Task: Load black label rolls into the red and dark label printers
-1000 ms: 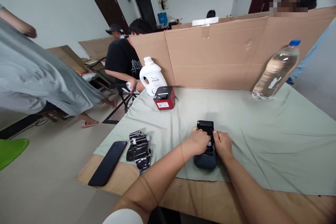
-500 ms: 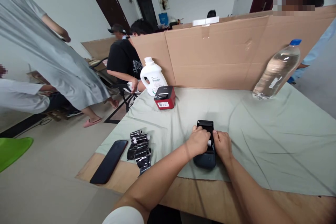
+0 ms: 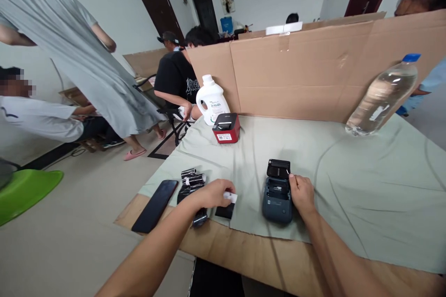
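Note:
A dark portable label printer [image 3: 277,206] lies on the cloth with its lid raised at the far end. My right hand [image 3: 302,196] is closed on its right side, thumb up beside the lid [image 3: 278,168]. Left of the printer, my left hand [image 3: 223,192] pinches a small paper roll [image 3: 230,197] with a white part and a black part toward me; fingers cover some of it. Beside that wrist, several black-wrapped rolls [image 3: 193,179] lie in a bunch, partly behind my forearm. A black phone [image 3: 155,206] rests left of them.
A red and black box-shaped device [image 3: 226,129] stands before a white jug [image 3: 213,102]. A large water bottle [image 3: 383,97] leans against the cardboard partition [image 3: 299,74]. Green cloth [image 3: 348,171] covers most of the wooden table. Other people sit and stand at left and behind the cardboard.
My left hand has moved from the printer toward the black-wrapped rolls and now holds the small roll. My right hand stays at the printer. The view has shifted slightly left.

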Motion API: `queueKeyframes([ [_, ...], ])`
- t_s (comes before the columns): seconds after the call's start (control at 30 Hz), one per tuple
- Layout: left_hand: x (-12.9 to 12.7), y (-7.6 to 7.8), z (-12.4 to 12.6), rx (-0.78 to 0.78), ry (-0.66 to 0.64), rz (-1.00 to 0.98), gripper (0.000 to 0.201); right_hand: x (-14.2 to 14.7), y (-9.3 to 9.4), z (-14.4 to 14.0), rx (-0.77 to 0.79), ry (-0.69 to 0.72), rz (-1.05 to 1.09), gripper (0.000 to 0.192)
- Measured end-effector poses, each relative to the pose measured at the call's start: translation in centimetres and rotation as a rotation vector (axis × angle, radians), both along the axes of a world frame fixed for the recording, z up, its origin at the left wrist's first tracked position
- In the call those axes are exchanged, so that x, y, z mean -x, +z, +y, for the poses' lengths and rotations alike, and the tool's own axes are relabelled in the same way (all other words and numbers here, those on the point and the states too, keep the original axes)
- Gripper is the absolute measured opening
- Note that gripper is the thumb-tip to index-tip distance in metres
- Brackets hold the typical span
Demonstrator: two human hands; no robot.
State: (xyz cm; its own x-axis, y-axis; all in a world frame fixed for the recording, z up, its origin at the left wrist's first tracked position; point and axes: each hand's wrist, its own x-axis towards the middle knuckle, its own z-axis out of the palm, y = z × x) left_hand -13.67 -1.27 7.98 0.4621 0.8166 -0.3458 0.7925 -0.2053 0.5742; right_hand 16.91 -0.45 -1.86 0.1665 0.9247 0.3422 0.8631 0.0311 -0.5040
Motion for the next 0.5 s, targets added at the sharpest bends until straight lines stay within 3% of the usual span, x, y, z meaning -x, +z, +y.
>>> queueKeyframes([
  [0.1, 2.7, -0.3, -0.8, -0.120, 0.035, 0.157, 0.031, 0.0, 0.0, 0.1, 0.001, -0.006, 0.001, 0.065],
  [0.2, 4.4, 0.2, -0.9, -0.200, 0.092, 0.142, 0.035, 0.0, 0.0, 0.1, 0.001, 0.006, 0.006, 0.066],
  [0.33, 6.2, 0.9, -0.8, -0.239, 0.216, 0.172, 0.026, -0.1, 0.0, 0.1, -0.006, 0.012, 0.014, 0.067],
  [0.5, 6.9, 0.2, -1.8, -0.277, 0.098, 0.342, 0.030, -0.2, 0.1, 0.1, 0.010, 0.016, 0.021, 0.068],
])
